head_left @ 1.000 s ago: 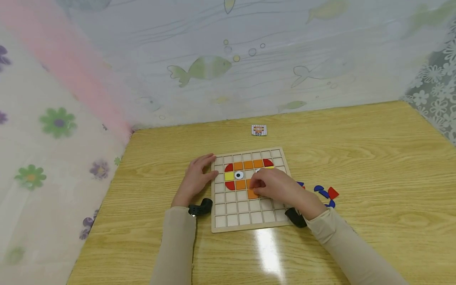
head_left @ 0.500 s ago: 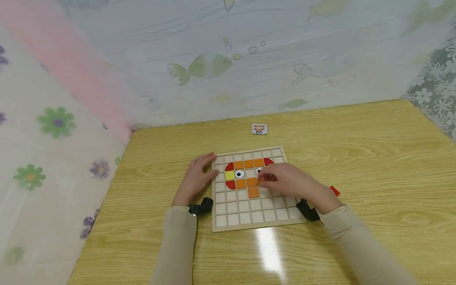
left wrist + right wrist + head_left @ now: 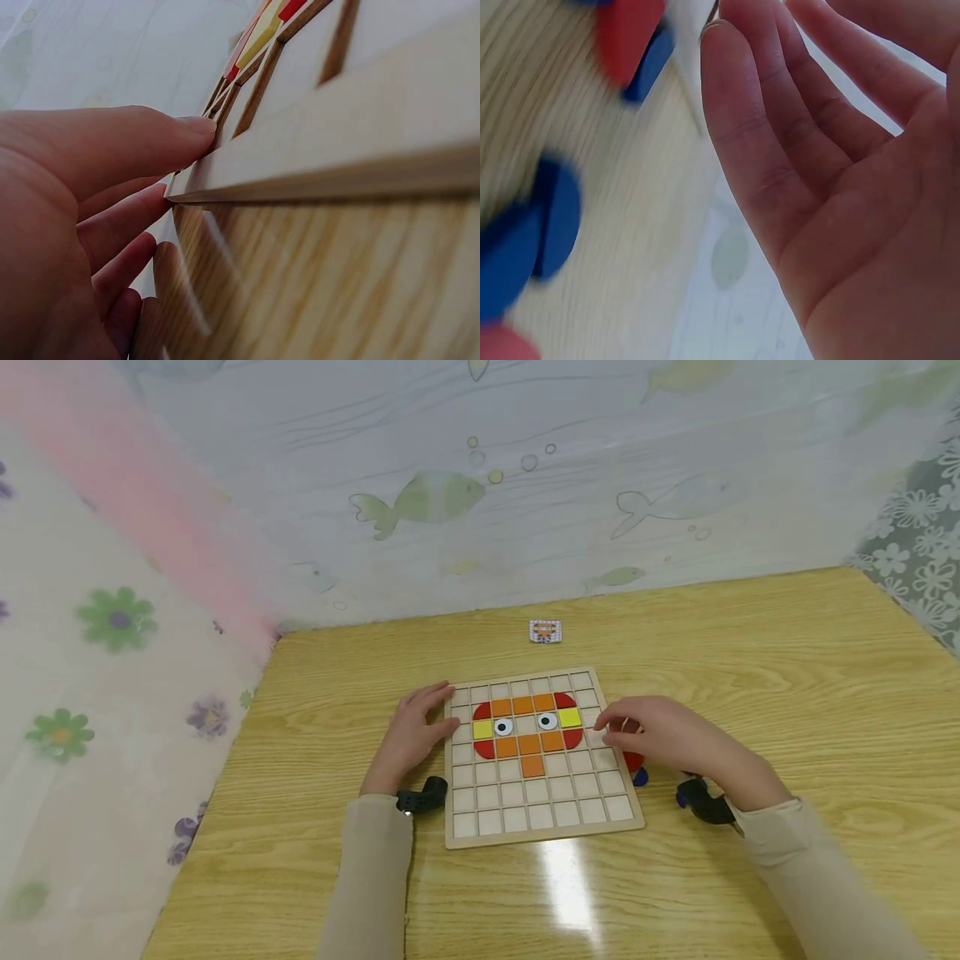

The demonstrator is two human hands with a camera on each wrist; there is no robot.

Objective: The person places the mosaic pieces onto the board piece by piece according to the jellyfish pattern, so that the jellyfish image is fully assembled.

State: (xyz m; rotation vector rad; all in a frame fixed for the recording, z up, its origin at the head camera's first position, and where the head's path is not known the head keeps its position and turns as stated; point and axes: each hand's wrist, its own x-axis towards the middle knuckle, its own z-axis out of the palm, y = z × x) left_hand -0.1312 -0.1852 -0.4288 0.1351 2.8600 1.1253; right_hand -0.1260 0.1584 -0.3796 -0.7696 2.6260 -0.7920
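Observation:
A square wooden grid board [image 3: 489, 822] lies on the table, with orange, yellow and red tiles and two eye tiles [image 3: 548, 721] forming a face in its cells. My left hand [image 3: 412, 737] rests at the board's left edge. Its thumb [image 3: 169, 142] lies on the rim in the left wrist view, and a fingertip touches the side. Over the right edge hovers my right hand [image 3: 667, 732], fingers loosely bent, with nothing seen between them. Partly under that hand lie a red piece [image 3: 633, 761] and a blue piece [image 3: 641, 777]. Blurred blue half-round pieces [image 3: 557, 217] show in the right wrist view.
A small picture card [image 3: 545, 632] lies behind the board. The wooden table [image 3: 337, 660] meets a wall covering with printed fish at the back. A black wrist camera [image 3: 705, 802] sits at the right wrist and hides some loose pieces.
My right hand has moved right, from the lower middle cells to the board's right edge. An orange tile now shows fully in the cell right of the middle one. My left hand stays put.

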